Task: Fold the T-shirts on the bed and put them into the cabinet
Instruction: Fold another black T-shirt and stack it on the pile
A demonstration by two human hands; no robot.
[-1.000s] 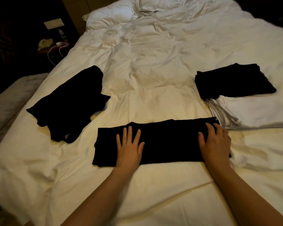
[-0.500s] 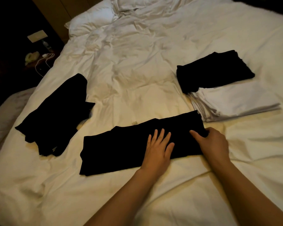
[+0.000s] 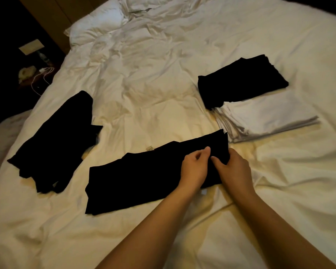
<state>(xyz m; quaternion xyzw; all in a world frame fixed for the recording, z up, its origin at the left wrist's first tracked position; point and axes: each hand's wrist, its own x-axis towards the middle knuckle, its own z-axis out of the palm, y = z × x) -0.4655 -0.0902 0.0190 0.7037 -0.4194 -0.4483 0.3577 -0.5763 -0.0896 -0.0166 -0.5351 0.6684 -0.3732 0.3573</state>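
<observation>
gripping black t-shirt right end, left hand, right hand

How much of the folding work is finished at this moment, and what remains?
Done: a folded stack, white shirts under a black one. In hand: left hand and right hand grip the right end of the long black T-shirt, half folded. Left: the crumpled black T-shirt, then storing everything; no cabinet is in view.

Bedroom — wide bed in rumpled white linen, pillow, dim bedside stand
</observation>
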